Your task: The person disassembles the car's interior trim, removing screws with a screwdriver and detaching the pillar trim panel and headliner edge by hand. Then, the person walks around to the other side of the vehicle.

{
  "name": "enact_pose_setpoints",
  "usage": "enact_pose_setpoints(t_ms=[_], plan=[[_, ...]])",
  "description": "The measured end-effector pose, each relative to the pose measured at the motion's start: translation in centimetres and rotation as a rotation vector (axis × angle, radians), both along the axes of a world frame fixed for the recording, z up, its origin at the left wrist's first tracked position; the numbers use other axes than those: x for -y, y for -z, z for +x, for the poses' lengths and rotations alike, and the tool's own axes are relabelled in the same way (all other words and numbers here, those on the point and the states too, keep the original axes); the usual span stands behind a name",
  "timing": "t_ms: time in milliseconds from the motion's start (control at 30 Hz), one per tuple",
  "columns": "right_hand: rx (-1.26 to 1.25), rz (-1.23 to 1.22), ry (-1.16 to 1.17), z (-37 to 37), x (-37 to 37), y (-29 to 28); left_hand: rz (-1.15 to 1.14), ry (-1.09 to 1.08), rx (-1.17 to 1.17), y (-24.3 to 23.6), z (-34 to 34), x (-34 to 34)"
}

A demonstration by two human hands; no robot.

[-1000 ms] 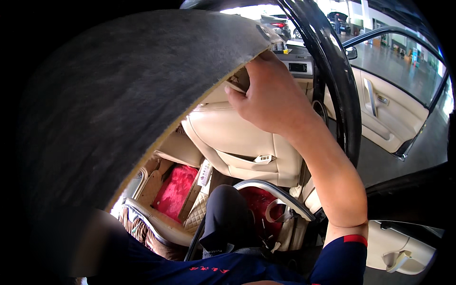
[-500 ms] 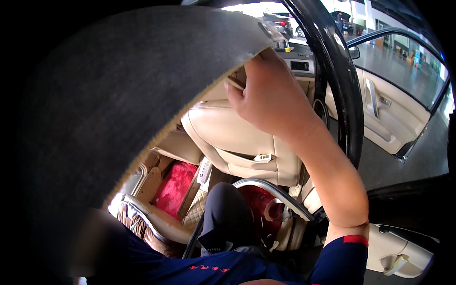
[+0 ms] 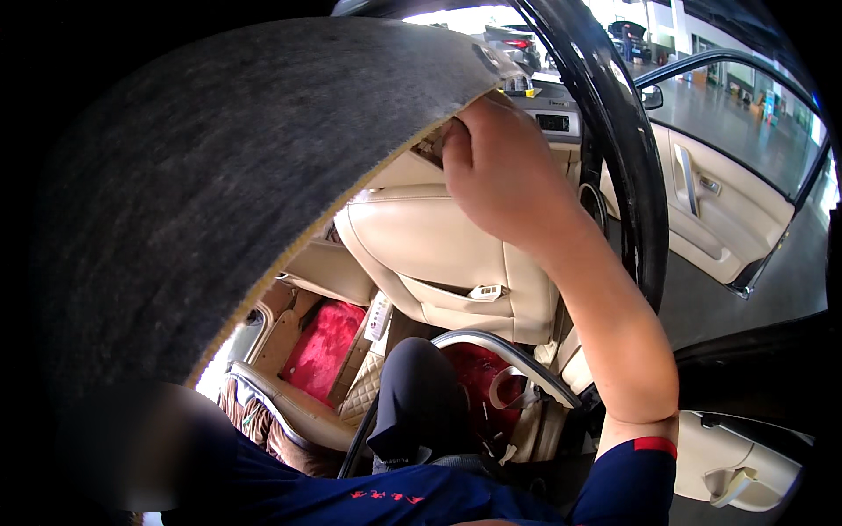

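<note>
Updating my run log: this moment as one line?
right hand: at grey panel edge, fingertips hidden | left hand: not in view | below: beige seat back | right: open door

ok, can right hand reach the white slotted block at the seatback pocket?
Probably, if the right hand leaves the fuzzy grey panel; nothing visible bars its way to the white slotted block.

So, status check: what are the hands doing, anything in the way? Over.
Right hand at edge of grey panel, grip unclear. Left hand out of view. Panel blocks the view leftward.
</note>
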State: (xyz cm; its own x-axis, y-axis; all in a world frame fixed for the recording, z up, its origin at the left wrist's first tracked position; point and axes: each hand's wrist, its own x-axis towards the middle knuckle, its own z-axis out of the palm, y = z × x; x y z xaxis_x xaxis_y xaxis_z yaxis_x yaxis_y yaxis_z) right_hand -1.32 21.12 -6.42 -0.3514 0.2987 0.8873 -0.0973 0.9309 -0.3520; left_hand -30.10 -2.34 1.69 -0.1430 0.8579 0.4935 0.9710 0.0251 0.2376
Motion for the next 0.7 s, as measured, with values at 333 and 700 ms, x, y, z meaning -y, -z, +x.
enact_pose_setpoints(t_ms=[333, 700], plan=[[-0.031, 0.151, 0.21, -1.7, 0.1, 0.6, 0.0, -0.005, 0.013, 0.5, -0.6, 0.2], [-0.071, 0.071, 0.1, -0.6, 0.7, -0.1, 0.001, -0.023, -0.016, -0.5, 0.1, 0.4]])
